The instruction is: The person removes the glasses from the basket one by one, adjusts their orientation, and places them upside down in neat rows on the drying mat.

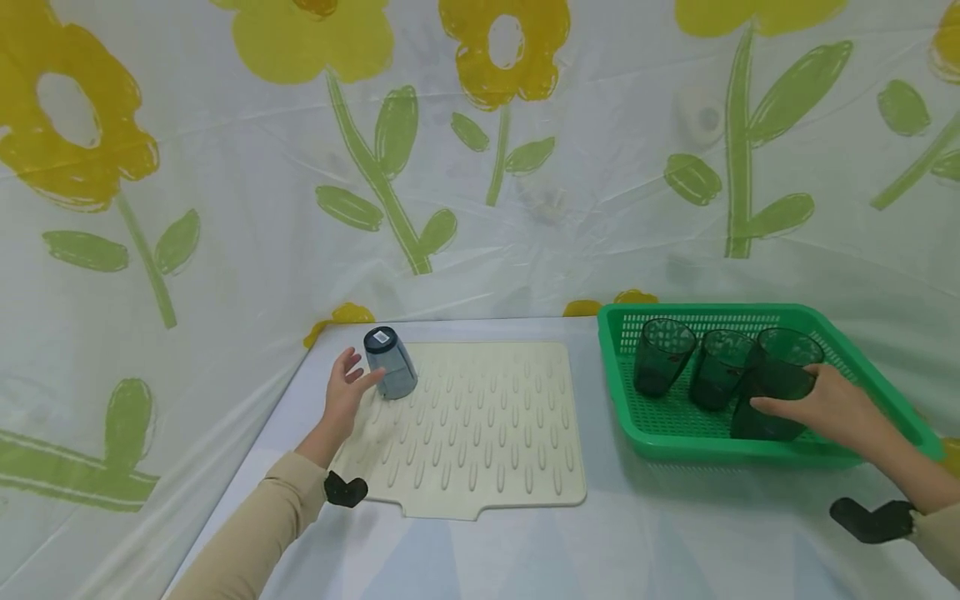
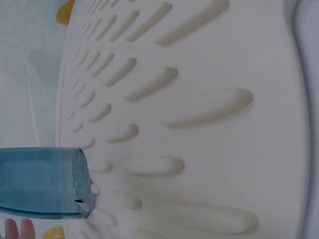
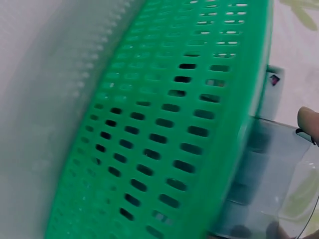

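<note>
On the cream ridged drying mat (image 1: pixel 480 417), a bluish glass (image 1: pixel 393 371) stands upside down at the far left corner. My left hand (image 1: pixel 345 392) is beside that glass with fingers spread, its thumb overlapping the glass's side. The same glass (image 2: pixel 42 181) shows at the lower left in the left wrist view, with fingertips (image 2: pixel 20 229) below it. My right hand (image 1: pixel 836 408) grips a dark-looking glass (image 1: pixel 772 408) at the front right of the green basket (image 1: pixel 637 442). In the right wrist view, the held glass (image 3: pixel 271 174) appears beyond the basket rim, with the thumb at its edge.
Inside the basket, a glass (image 1: pixel 663 354) and another glass (image 1: pixel 720 367) stand to the left of the held one. The white table (image 1: pixel 540 542) has pale blue triangles at the front. A flower-printed curtain (image 1: pixel 585 225) hangs behind.
</note>
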### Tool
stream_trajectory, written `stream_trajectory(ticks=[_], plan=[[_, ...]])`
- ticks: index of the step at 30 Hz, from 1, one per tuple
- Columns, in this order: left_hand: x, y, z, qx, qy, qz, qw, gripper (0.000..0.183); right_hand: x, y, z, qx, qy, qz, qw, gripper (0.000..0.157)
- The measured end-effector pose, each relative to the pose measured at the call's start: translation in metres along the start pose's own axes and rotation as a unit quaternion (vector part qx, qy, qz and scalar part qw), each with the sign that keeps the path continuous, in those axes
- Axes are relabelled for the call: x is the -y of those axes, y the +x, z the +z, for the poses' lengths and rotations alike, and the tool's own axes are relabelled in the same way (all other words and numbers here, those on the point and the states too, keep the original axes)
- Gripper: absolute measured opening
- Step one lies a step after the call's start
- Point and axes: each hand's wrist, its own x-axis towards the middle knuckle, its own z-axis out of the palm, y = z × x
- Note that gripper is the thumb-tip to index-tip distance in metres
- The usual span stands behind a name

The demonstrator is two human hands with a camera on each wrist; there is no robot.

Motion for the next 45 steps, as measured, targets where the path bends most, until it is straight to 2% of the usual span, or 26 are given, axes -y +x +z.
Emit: stream_trajectory(ticks=[3,9,14,19,24,34,41,45], plan=[[0.001,-0.003,0.000,-0.011,-0.024,-0.003,0.9996,0.079,0.003,-0.001,-0.004,0.004,-0.002,-0.008,1.000,0.106],[0.001,-0.006,0.001,-0.020,-0.057,-0.006,0.9982,0.075,0.008,-0.004,-0.015,0.009,-0.003,0.001,1.000,0.108],[0.001,-0.009,0.002,-0.020,-0.074,-0.015,0.9970,0.072,0.014,-0.005,-0.025,0.017,0.006,-0.012,1.000,0.104],[0.000,-0.014,0.004,-0.021,-0.083,-0.017,0.9962,0.069,0.018,-0.002,-0.031,0.010,-0.014,0.006,1.000,0.108],[-0.003,-0.020,0.009,-0.023,-0.085,-0.012,0.9960,0.065,0.024,0.000,-0.039,0.008,-0.012,-0.001,1.000,0.108],[-0.010,-0.029,0.021,0.002,-0.099,0.017,0.9949,0.062,0.043,0.002,-0.051,0.006,-0.026,0.000,1.000,0.108],[-0.013,-0.036,0.027,0.016,-0.105,0.012,0.9943,0.061,0.056,0.006,-0.058,0.008,-0.023,-0.017,1.000,0.106],[-0.014,-0.040,0.033,0.020,-0.111,0.025,0.9933,0.060,0.064,0.006,-0.061,0.012,-0.014,-0.028,0.999,0.103]])
